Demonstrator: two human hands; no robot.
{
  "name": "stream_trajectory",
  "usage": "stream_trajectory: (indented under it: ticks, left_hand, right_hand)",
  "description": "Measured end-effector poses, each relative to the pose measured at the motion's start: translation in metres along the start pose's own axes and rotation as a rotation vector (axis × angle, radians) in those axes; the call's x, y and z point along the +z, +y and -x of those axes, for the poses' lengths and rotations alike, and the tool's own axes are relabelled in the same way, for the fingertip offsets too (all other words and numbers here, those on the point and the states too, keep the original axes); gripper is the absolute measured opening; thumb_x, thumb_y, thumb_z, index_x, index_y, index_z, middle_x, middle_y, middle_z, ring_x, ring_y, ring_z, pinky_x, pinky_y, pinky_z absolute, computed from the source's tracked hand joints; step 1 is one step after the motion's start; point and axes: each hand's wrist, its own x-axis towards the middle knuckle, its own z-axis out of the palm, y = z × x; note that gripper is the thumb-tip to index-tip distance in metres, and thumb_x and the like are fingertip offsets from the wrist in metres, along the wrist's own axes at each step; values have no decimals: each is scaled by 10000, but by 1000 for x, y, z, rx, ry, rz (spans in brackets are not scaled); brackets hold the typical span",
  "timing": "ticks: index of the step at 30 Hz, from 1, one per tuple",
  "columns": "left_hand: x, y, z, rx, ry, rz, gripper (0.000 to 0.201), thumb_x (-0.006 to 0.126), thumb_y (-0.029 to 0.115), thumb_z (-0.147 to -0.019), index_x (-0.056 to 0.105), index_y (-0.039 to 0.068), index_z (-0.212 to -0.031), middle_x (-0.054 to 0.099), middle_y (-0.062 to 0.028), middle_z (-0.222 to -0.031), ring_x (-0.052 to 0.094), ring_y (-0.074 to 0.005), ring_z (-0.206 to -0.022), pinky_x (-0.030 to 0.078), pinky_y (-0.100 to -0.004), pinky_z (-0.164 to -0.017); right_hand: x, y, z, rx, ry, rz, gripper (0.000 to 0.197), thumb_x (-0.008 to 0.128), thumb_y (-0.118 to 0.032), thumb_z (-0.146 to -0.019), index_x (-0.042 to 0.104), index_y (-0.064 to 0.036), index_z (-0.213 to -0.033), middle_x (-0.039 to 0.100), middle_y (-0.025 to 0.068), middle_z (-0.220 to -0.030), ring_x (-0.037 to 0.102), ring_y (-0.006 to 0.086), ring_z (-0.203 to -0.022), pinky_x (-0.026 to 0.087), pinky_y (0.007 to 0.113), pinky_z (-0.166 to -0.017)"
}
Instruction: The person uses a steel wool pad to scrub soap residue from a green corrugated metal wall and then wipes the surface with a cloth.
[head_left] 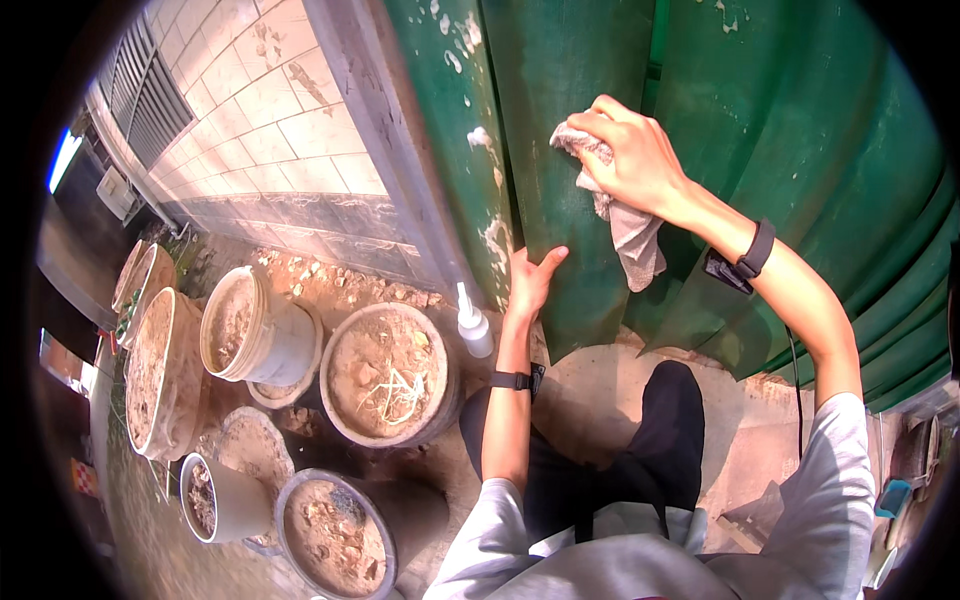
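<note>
A wrinkled light-grey cloth [632, 235] is bunched under the fingers of my right hand [632, 155], which presses it to a tall green panel [565, 210]. The cloth's loose end hangs down below the palm. Lower down, my left hand [533, 280] grips the left edge of the same panel, its thumb on the front face and its other fingers mostly hidden. White foamy patches [493, 245] streak the green surface to the left. Beside my left forearm, a white bottle with a nozzle top [475, 325] stands upright.
Soil-filled pots and buckets crowd the left: a wide pot with dry straw [390, 375], a tilted white bucket [255, 325], a dark-rimmed pot [335, 535] and several others. A grey post [385, 140] and tiled wall [270, 90] stand behind. More green panels [810, 170] extend right.
</note>
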Motion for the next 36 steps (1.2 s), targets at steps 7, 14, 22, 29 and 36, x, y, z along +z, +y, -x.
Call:
stream_trajectory:
  ticks: [7, 14, 22, 29, 36]
  left_hand:
    - [-17, -13, 16, -97, -141, -135, 346, 811, 261, -904, 697, -33, -1047, 699, -18, -923, 624, -88, -822, 535, -265, -726]
    - [-14, -1, 25, 70, -140, -42, 664, 938, 255, -728, 611, -27, -1232, 692, -44, -1089, 641, -134, -986, 541, -306, -863]
    - [-3, 10, 30, 92, -60, -228, 590, 873, 65, -720, 596, -25, -1233, 704, -81, -1120, 662, -171, -1029, 535, -333, -915]
    - [-19, -19, 26, 114, -27, -281, 418, 732, 10, -839, 612, -28, -1238, 711, -90, -1155, 653, -164, -1059, 512, -322, -945]
    - [-12, -22, 53, 122, -213, -56, 1013, 878, 172, -729, 310, -8, -1548, 479, -141, -1489, 453, -242, -1387, 363, -385, -1167]
  right_hand:
    - [16, 5, -52, -223, 215, 105, 249, 721, -155, -837, 715, -110, -1082, 676, 94, -1011, 686, 325, -880, 571, 438, -766]
    - [106, -22, 57, -111, -142, -177, 260, 714, -174, -865, 691, -41, -1088, 651, 145, -1061, 683, 372, -906, 563, 471, -774]
    - [128, -16, 86, 241, -114, -822, 257, 684, -166, -954, 574, 2, -1114, 595, 124, -1066, 605, 206, -1037, 466, 332, -933]
    - [132, -14, 96, 366, -45, -1047, 222, 655, -163, -996, 565, -18, -1139, 588, 39, -1041, 560, 113, -993, 464, 283, -903]
    - [130, -18, 131, 881, 319, -1539, 212, 576, -264, -1061, 580, -90, -1183, 609, -10, -1048, 565, 70, -982, 477, 270, -886]
